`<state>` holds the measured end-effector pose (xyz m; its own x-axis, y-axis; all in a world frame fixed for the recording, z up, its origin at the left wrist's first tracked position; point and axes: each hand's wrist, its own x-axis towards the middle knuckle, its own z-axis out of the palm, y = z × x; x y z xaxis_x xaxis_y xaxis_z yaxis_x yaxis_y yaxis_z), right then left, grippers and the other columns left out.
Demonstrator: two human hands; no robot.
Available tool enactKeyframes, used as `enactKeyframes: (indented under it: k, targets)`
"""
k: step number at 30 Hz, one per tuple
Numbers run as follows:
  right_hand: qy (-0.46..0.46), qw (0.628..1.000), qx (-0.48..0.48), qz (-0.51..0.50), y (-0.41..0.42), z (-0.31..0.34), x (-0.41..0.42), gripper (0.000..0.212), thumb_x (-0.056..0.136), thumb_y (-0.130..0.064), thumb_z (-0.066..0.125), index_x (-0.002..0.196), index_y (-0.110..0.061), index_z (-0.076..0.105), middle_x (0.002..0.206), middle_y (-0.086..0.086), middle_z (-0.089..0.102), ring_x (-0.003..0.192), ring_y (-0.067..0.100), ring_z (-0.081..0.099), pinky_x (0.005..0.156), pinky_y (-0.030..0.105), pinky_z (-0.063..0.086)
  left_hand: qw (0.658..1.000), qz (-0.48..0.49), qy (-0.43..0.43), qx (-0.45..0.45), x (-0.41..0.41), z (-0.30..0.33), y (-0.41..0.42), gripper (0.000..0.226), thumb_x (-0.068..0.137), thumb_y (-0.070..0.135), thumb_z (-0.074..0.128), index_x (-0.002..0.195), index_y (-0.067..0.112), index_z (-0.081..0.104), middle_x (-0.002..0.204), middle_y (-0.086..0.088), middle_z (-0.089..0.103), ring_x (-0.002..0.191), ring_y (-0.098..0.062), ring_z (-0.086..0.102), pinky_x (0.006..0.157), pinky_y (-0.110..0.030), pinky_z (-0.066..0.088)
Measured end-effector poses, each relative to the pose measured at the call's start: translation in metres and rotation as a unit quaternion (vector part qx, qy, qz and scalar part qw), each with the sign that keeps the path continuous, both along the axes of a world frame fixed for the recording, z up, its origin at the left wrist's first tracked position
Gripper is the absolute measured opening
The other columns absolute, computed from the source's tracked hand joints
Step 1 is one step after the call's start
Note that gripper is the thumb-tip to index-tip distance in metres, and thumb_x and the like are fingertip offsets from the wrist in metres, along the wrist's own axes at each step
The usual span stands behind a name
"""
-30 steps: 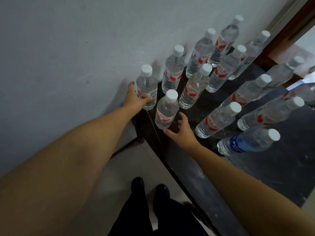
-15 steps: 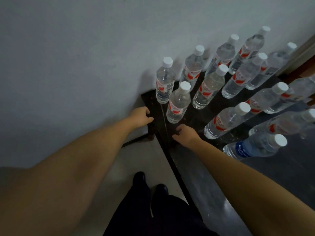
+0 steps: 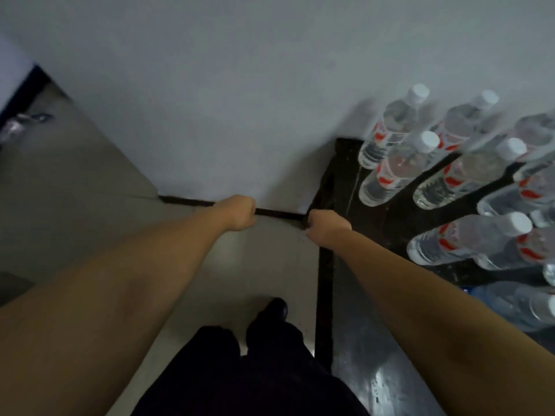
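Fingers curled empty on left hand point(image 3: 237, 213) and right hand point(image 3: 328, 227); bottles point(image 3: 390, 171) wear blurred, unreadable red-white labels

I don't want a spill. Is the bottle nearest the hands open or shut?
Shut: the bottle has its white cap on top.

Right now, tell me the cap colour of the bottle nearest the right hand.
White cap, seen in the head view.

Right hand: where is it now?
In the head view, the right hand is just right of centre, at the front corner of the black glossy table, between the left hand and the nearest clear plastic white-capped bottle.
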<state>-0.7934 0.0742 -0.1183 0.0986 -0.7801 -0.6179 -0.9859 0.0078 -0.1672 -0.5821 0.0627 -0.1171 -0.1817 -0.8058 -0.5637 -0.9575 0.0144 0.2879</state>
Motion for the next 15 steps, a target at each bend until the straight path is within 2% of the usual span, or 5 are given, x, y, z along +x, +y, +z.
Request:
enactKeyframes:
  k: [3, 6, 9, 12, 15]
  targets:
    - [0.012, 0.998, -0.005, 0.062, 0.005, 0.001, 0.030, 0.023, 0.097, -0.021, 0.049, 0.115, -0.009, 0.058, 0.110, 0.011, 0.060, 0.097, 0.028, 0.058, 0.076, 0.034, 0.046, 0.999, 0.047, -0.004, 0.008, 0.034, -0.002, 0.030, 0.029, 0.090, 0.018, 0.055, 0.114, 0.004, 0.062, 0.120, -0.016, 0.061, 0.109, -0.030, 0.058, 0.094, -0.033, 0.047]
    - [0.038, 0.992, -0.020, 0.116, 0.019, 0.007, 0.068, 0.024, 0.097, -0.022, 0.048, 0.115, -0.010, 0.059, 0.097, 0.009, 0.056, 0.086, 0.027, 0.056, 0.072, 0.033, 0.045, 0.996, 0.089, 0.004, -0.001, 0.064, 0.000, 0.064, 0.020, 0.088, 0.013, 0.055, 0.107, 0.010, 0.061, 0.114, -0.015, 0.059, 0.106, -0.028, 0.057, 0.089, -0.029, 0.044]
    - [0.046, 0.986, -0.032, 0.157, 0.035, 0.011, 0.101, 0.027, 0.097, -0.024, 0.049, 0.119, -0.010, 0.057, 0.110, 0.012, 0.060, 0.098, 0.030, 0.059, 0.077, 0.036, 0.046, 0.989, 0.142, 0.027, -0.020, 0.086, 0.002, 0.100, 0.017, 0.089, 0.011, 0.056, 0.106, 0.012, 0.058, 0.116, -0.016, 0.058, 0.111, -0.031, 0.056, 0.091, -0.029, 0.043]
    - [0.057, 0.974, -0.045, 0.214, 0.074, 0.019, 0.150, 0.029, 0.097, -0.020, 0.047, 0.123, -0.011, 0.054, 0.121, 0.011, 0.058, 0.107, 0.030, 0.058, 0.076, 0.034, 0.044, 0.980, 0.196, 0.026, -0.028, 0.123, 0.004, 0.164, 0.034, 0.090, 0.013, 0.055, 0.123, 0.005, 0.057, 0.126, -0.018, 0.058, 0.114, -0.031, 0.056, 0.095, -0.031, 0.043]
    - [0.057, 0.955, -0.059, 0.287, 0.116, 0.022, 0.204, 0.031, 0.095, -0.019, 0.048, 0.124, -0.011, 0.054, 0.126, 0.012, 0.057, 0.112, 0.030, 0.057, 0.080, 0.034, 0.045, 0.967, 0.253, 0.005, -0.031, 0.161, 0.006, 0.233, 0.036, 0.093, 0.018, 0.052, 0.127, 0.006, 0.055, 0.131, -0.014, 0.056, 0.120, -0.028, 0.052, 0.094, -0.026, 0.041]
